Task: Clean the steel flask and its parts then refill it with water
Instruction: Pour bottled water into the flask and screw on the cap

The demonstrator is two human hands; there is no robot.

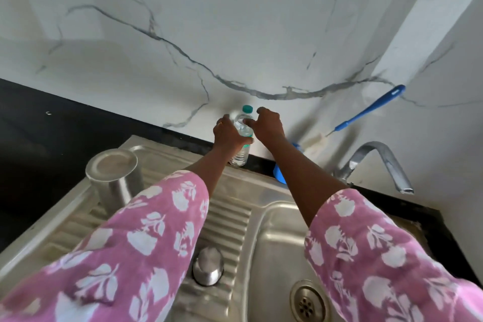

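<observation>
Just above the middle of the frame, a clear plastic water bottle with a teal screw cap (241,138) stands on the black stone counter (52,123), close against the white marble-veined wall (235,21). The left hand (230,136) is wrapped around the bottle's upper body, fingers curled round it and the thumb across the front. The right hand (266,123) hovers just beside the bottle's neck with fingers bent like a claw; whether its fingertips actually touch the plastic cannot be told, and it grasps nothing that can be seen. Both forearms come out of pink sleeves with a white floral print (146,230).

The cylindrical steel flask body (115,178) stands at centre left on the ribbed drainboard of the stainless steel sink unit (230,219) (it looks to be upside down, flat base uppermost, though that is not certain). A small rounded steel flask cap (208,266) sits lower on the same drainboard, in the lower middle of the frame, well apart from the flask body. At lower right lies the sink basin with its round drain (307,302). A bent steel tap (379,165) rises at centre right. A blue-handled bottle brush (366,112) leans against the wall at right, its bristle end down near a blue plastic holder (279,172) partly hidden by the right forearm.
</observation>
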